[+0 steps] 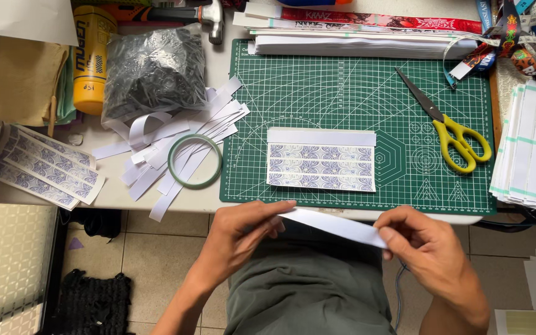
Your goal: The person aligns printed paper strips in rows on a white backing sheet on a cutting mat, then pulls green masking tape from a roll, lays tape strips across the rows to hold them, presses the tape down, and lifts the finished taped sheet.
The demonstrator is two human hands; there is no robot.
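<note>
Below the table's front edge, my left hand (pixel 243 231) and my right hand (pixel 418 245) each pinch one end of a white paper strip (pixel 336 226), which stretches between them over my lap. On the green cutting mat (pixel 355 93) just beyond lie patterned blue-and-white strips (pixel 321 167) side by side, with a plain white strip along their top edge.
Yellow-handled scissors (pixel 451 133) lie on the mat's right. A green tape ring (pixel 195 161) rests on a heap of white strips (pixel 175 146). Stacks of strips sit at the right edge (pixel 531 149), at the top (pixel 355 44) and at the left (pixel 48 166). A plastic bag (pixel 153 71) and yellow bottle (pixel 92 56) stand behind.
</note>
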